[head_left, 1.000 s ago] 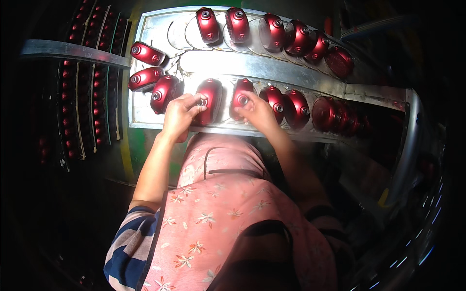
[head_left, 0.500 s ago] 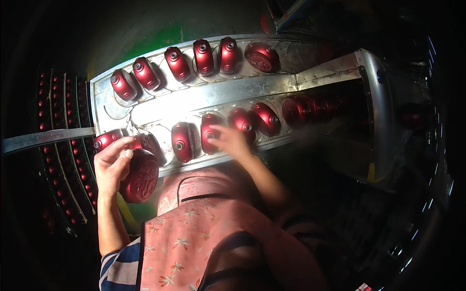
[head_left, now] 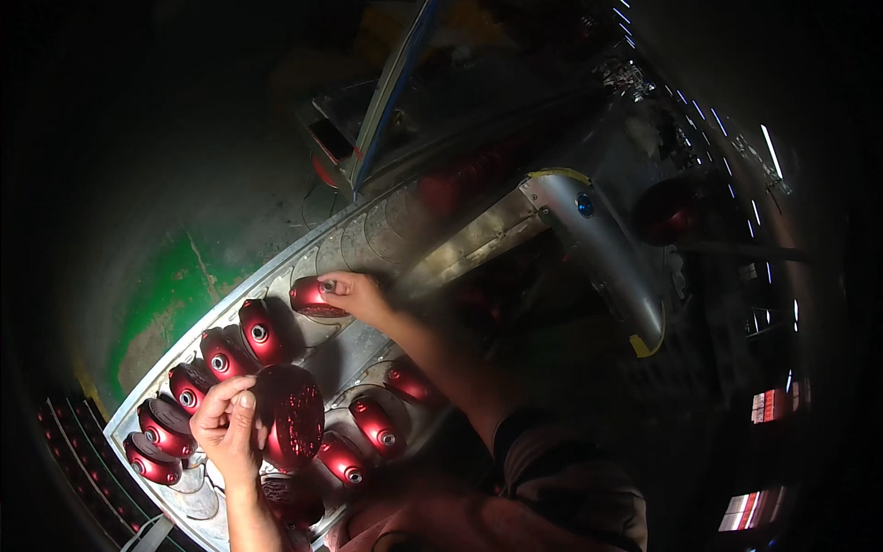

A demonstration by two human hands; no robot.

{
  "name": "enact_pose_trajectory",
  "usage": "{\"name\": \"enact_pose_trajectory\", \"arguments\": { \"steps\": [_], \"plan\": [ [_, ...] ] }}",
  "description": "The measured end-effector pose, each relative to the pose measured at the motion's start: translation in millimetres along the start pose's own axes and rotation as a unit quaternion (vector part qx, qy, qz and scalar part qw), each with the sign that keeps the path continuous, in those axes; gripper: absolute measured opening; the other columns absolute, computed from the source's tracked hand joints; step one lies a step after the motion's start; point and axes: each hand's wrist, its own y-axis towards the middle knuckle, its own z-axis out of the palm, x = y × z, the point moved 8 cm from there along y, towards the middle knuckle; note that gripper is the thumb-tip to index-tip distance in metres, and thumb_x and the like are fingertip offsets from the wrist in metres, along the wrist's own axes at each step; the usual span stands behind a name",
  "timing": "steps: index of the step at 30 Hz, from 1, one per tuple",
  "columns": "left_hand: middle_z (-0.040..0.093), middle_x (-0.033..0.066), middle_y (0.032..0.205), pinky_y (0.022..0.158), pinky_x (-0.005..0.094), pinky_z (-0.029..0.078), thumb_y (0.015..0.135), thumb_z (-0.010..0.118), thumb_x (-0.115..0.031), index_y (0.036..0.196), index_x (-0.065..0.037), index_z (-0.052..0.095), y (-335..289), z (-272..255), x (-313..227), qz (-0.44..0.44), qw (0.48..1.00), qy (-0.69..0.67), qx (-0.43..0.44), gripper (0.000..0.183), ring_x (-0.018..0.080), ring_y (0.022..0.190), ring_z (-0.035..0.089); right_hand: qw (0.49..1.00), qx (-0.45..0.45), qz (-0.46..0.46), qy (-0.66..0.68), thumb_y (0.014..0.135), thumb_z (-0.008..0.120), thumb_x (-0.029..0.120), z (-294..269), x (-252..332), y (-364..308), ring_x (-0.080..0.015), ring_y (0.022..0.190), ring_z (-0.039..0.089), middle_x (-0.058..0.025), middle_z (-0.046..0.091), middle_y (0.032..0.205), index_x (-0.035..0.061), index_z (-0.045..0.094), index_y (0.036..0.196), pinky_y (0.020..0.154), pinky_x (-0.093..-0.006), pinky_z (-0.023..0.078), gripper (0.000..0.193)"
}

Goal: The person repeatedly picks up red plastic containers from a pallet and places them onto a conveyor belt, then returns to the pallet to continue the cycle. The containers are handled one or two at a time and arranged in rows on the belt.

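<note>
My left hand [head_left: 225, 423] is closed at the neck of a glossy dark-red round bottle [head_left: 296, 419], held up over the metal conveyor [head_left: 363, 345]. Its flat embossed face is turned toward me. With its fingers pinched, my right hand [head_left: 354, 296] grips the neck of another red bottle [head_left: 311, 299] on the conveyor's far lane. That one leans over, its embossed face partly showing. Several more red bottles, such as one upright with a light-rimmed mouth [head_left: 260, 333], stand along the far lane. In the near lane stand others, including a red bottle [head_left: 375, 428] close to my right forearm.
A rounded metal housing [head_left: 602, 248] rises at the right end of the central rail [head_left: 478, 241]. Beyond the far edge is a thin upright post [head_left: 391, 92]. Racks of small red items [head_left: 78, 460] are at lower left. The right side is dark.
My view has swung toward the right end. My right hand went from a near-lane bottle to the leaning bottle in the far lane. My left hand still holds its bottle.
</note>
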Motion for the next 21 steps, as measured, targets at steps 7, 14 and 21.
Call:
{"name": "enact_pose_trajectory", "arguments": {
  "steps": [7,14,21],
  "plan": [
    [0.05,-0.0099,0.069,0.047,0.0164,0.023,0.095,0.062,-0.005,0.105,-0.002,0.068,85,34,69,0.059,0.998,0.025,-0.024,0.012,-0.002,0.052,0.034,0.985,-0.135,-0.034,0.097,0.083,0.075,0.015,-21,7,5,-0.0046,0.052,0.048,0.001,0.055,0.06,0.0035,0.067,0.103,0.049,-0.0236,0.039,0.026],
    [0.052,-0.0081,0.075,0.054,0.0185,0.032,0.097,0.06,-0.011,0.105,-0.001,0.068,184,45,153,0.076,0.99,0.111,-0.031,0.015,0.0007,0.063,0.039,0.976,-0.213,0.022,-0.026,0.08,0.076,0.019,-25,19,41,-0.0154,0.053,0.064,-0.0068,0.064,0.066,0.0007,0.063,0.102,0.051,-0.0328,0.05,0.031],
    [0.066,0.0021,0.09,0.066,0.0238,0.045,0.097,0.06,-0.018,0.113,0.001,0.067,236,11,167,0.045,0.957,0.285,0.007,0.025,0.0083,0.074,0.053,0.98,-0.1,-0.104,0.136,0.088,0.067,0.011,-69,64,-39,-0.0106,0.056,0.06,-0.0033,0.06,0.067,0.0057,0.049,0.127,0.052,-0.0284,0.048,0.044]
  ]
}}
